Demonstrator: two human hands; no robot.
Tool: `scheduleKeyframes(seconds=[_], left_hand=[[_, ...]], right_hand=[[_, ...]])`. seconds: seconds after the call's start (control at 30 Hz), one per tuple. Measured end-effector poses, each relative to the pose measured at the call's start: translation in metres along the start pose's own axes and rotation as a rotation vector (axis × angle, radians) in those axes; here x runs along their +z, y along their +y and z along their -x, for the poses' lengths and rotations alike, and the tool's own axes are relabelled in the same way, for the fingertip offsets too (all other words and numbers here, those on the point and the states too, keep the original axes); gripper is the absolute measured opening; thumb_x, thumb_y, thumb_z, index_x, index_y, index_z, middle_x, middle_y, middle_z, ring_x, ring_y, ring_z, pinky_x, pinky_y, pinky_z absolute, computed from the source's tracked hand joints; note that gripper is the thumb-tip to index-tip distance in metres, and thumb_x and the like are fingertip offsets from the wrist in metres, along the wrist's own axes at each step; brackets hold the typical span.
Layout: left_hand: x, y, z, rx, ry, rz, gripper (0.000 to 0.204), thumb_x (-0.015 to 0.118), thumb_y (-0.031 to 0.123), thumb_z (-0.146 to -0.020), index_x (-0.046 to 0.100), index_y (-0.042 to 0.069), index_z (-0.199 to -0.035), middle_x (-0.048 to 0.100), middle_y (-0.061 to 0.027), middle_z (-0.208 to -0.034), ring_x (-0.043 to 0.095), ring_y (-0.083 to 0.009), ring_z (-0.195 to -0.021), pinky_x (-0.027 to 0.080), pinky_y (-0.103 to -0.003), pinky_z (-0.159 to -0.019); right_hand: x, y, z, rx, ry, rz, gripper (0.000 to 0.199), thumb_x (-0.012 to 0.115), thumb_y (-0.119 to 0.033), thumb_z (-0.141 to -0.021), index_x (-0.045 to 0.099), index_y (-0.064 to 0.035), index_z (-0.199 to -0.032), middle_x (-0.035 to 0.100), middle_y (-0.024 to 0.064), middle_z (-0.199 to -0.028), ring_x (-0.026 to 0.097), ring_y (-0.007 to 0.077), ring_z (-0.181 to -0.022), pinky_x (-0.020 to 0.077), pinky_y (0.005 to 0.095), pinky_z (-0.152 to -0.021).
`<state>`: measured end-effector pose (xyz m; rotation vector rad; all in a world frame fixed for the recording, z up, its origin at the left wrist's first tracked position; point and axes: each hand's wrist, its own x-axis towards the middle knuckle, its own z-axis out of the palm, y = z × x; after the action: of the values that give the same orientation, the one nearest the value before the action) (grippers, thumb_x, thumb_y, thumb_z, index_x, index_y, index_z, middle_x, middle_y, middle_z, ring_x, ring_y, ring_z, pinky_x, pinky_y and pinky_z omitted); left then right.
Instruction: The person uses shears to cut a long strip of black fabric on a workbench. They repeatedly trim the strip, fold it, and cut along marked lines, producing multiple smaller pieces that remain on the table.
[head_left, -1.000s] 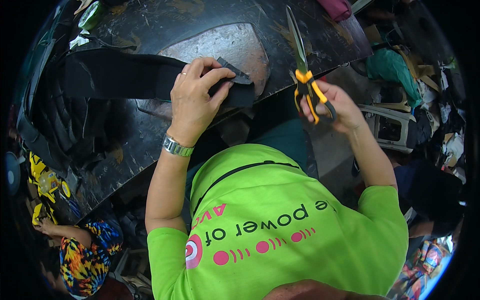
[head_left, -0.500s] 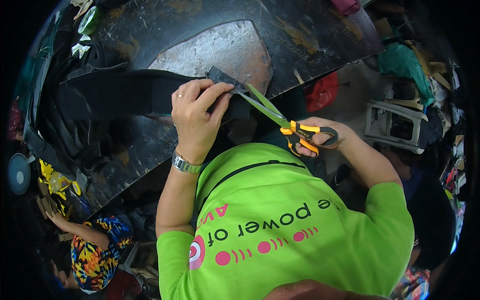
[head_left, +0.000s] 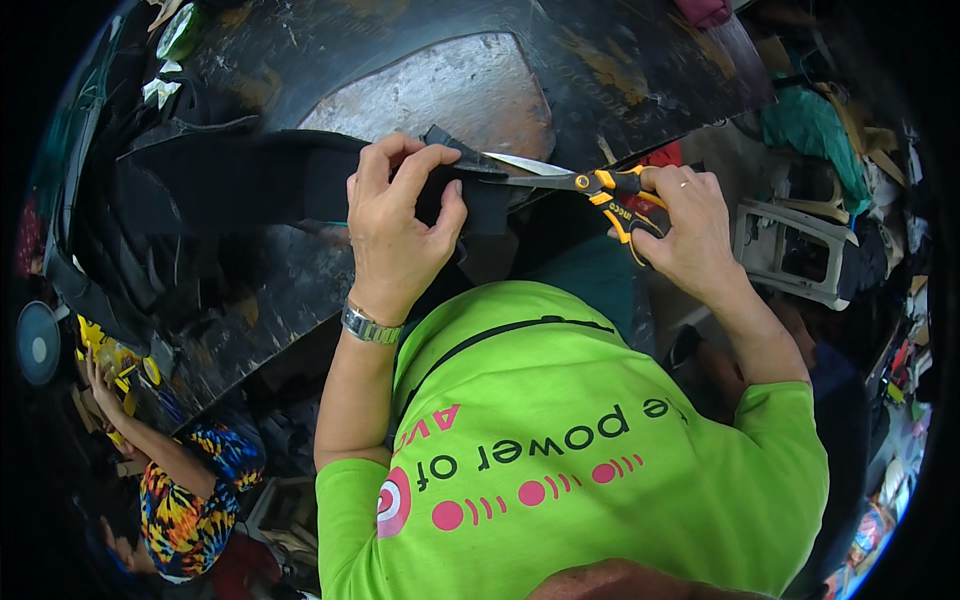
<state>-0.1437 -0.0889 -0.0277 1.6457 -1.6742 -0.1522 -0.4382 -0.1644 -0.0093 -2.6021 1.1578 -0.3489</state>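
My left hand (head_left: 397, 210) bends over the right end of a long black fabric piece (head_left: 235, 185), holding it between index finger and thumb. A small dark strip (head_left: 440, 137) pokes up past the fingertips. In my right hand (head_left: 695, 220) are scissors (head_left: 600, 187) with orange and black handles, my fingers in the loops. Their blades point left and stand slightly apart, with the tips at the strip and fabric edge beside my left fingertips. Whether the blades are cutting into the material cannot be made out.
A worn metal plate (head_left: 430, 95) lies on the dark table (head_left: 300, 40). More black material (head_left: 150, 265) is heaped at the left. A person's arm (head_left: 165, 450) reaches toward yellow items (head_left: 95, 345) at lower left. A grey plastic stool (head_left: 795, 250) stands at right.
My right hand has moved up and right and turned, so the scissors now lie nearly level. My left thumb has come further away from the index finger.
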Motion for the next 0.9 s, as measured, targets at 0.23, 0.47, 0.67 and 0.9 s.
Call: scheduleKeyframes(seconds=[0.23,0.47,0.67,0.9], left_hand=[[-0.007,-0.001,-0.001,-0.008,-0.055,0.039,0.056,0.076,0.005,-0.072,0.061,0.004,-0.126,0.054,-0.0147,-0.119,0.056,-0.0302,-0.109,0.045,-0.041,-0.096],[-0.012,-0.002,-0.002,-0.048,-0.091,0.024,0.065,0.077,0.006,-0.073,0.054,0.0,-0.133,0.046,-0.0186,-0.132,0.049,-0.036,-0.123,0.044,-0.044,-0.104],[-0.01,-0.002,-0.002,-0.056,-0.093,0.034,0.068,0.078,0.007,-0.072,0.053,0.0,-0.135,0.046,-0.0184,-0.133,0.048,-0.0366,-0.124,0.044,-0.044,-0.104],[-0.011,-0.004,-0.001,-0.052,-0.08,0.045,0.067,0.078,0.006,-0.072,0.053,0.001,-0.134,0.047,-0.0186,-0.132,0.049,-0.0366,-0.122,0.045,-0.043,-0.103]], right_hand=[[-0.007,-0.006,-0.009,-0.097,0.011,0.055,0.042,0.077,-0.016,-0.067,0.058,-0.0079,-0.104,0.06,0.006,-0.085,0.058,0.0255,-0.084,0.0383,0.0383,-0.078],[-0.015,-0.014,-0.01,-0.078,-0.149,0.073,0.038,0.078,-0.016,-0.069,0.055,-0.0078,-0.098,0.061,0.0081,-0.079,0.059,0.0268,-0.081,0.0388,0.0386,-0.077],[-0.014,-0.01,-0.007,-0.051,-0.203,0.016,0.038,0.08,-0.017,-0.071,0.055,-0.0071,-0.099,0.062,0.0105,-0.079,0.059,0.0293,-0.08,0.0395,0.0402,-0.074],[-0.01,-0.011,-0.003,-0.069,-0.173,0.041,0.035,0.078,-0.014,-0.072,0.054,-0.0069,-0.097,0.061,0.0105,-0.077,0.059,0.0306,-0.075,0.0393,0.0408,-0.071]])
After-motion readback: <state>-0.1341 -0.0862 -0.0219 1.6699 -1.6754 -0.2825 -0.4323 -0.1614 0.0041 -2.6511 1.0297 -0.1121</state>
